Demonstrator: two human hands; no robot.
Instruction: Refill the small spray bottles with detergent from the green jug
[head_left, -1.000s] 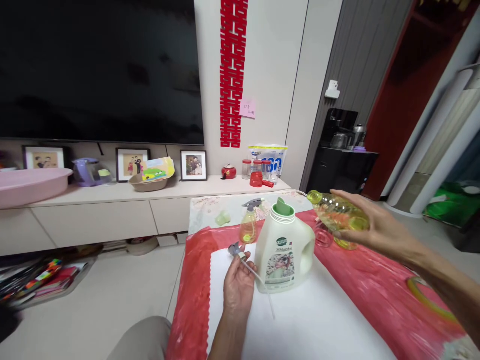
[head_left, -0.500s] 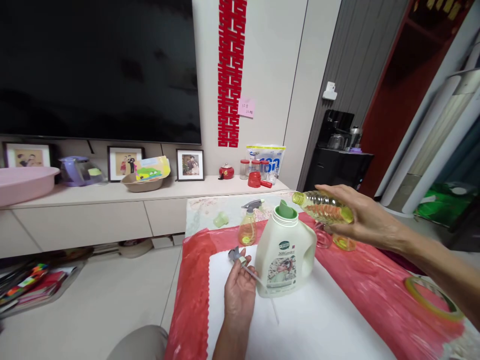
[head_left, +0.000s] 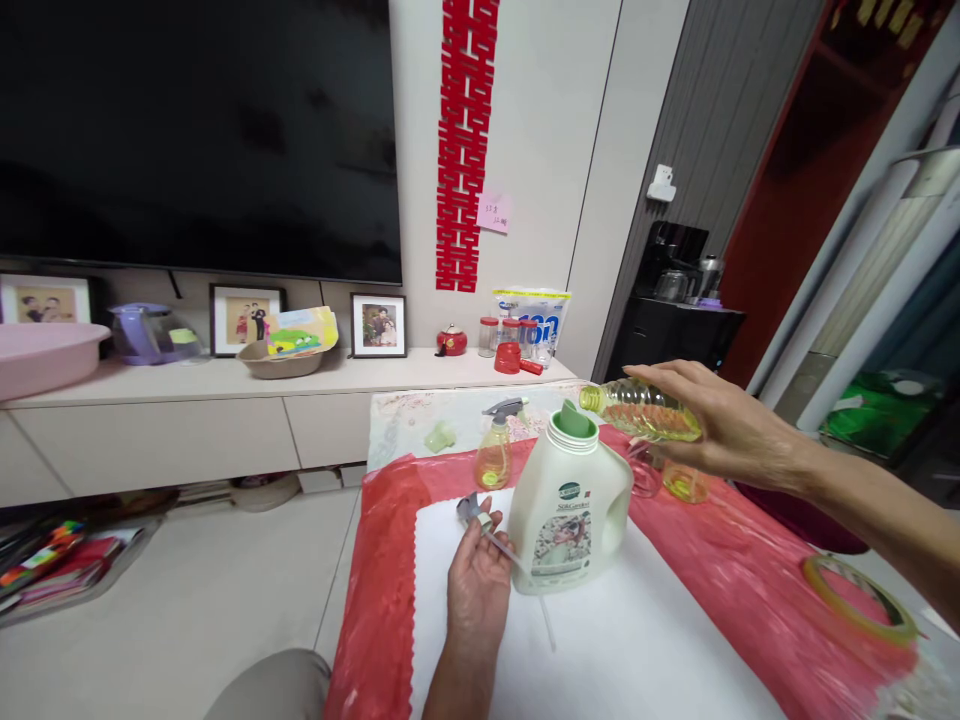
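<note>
jug (head_left: 566,510) pale green — spout (head_left: 574,422) deeper green | bottle (head_left: 641,411) yellow | mat (head_left: 637,630) white

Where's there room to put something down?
On the white paper, in front of the jug and right of the straw; also the red cover between paper and tape ring. It's crowded around the jug: spray bottle, left hand, right hand with yellow bottle.

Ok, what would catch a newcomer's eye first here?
Probably the off-white jug with its green spout, standing on the white sheet. To its right, the right hand holds a clear yellowish bottle sideways, mouth towards the jug. Red cut-out characters run down the wall behind.
</note>
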